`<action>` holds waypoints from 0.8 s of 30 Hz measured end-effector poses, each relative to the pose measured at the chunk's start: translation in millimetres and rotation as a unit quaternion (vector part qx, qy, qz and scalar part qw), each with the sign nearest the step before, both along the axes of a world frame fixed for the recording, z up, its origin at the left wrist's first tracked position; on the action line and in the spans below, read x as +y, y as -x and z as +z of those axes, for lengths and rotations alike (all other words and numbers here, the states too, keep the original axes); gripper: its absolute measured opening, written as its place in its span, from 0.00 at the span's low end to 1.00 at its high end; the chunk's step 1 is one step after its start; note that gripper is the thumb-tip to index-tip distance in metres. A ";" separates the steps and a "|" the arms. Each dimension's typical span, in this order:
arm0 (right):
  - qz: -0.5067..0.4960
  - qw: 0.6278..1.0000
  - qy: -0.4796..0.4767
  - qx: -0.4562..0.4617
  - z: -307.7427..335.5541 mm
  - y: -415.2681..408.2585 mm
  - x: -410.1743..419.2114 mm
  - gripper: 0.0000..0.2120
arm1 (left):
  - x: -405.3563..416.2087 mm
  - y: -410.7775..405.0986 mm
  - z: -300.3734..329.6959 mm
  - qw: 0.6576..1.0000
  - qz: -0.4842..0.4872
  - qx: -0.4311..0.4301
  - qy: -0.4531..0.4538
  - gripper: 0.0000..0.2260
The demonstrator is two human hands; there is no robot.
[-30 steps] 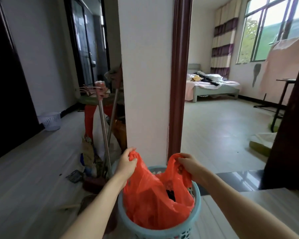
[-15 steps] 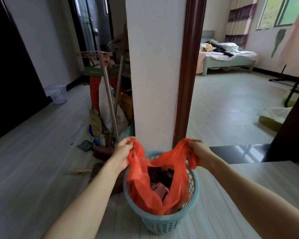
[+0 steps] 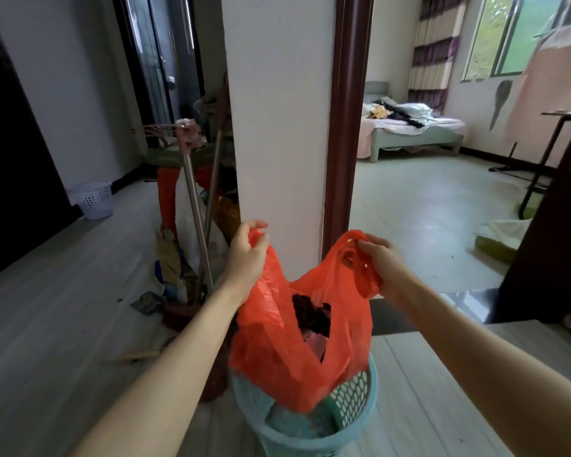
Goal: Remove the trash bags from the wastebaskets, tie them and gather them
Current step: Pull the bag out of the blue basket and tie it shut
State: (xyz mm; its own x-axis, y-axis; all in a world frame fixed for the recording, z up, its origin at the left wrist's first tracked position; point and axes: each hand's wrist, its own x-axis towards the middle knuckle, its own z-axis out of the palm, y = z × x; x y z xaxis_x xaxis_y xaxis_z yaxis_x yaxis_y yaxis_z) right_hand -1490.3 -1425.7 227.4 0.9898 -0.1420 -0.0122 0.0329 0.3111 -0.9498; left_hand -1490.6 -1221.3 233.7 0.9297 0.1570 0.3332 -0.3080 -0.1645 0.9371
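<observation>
Just below me the light blue wastebasket (image 3: 353, 420) stands on the floor, and the orange trash bag (image 3: 277, 351) hangs with its bottom still inside the rim. My left hand (image 3: 246, 255) grips one bunched handle of the bag, fingers curled round it; my right hand (image 3: 381, 258) pinches the other handle. The bag's mouth gapes between them, dark rubbish showing inside. Behind stands the white wall (image 3: 277, 110), mops (image 3: 195, 199) leaning left of it. Farther off, a white basket (image 3: 93, 199) on the left, a bed (image 3: 412, 133) on the right.
</observation>
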 end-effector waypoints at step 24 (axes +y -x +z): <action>-0.220 0.960 0.155 0.076 40.5 186.2 -211.4 0.19 | -236.6 65.9 45.4 0.879 -0.306 -0.057 -0.360 0.24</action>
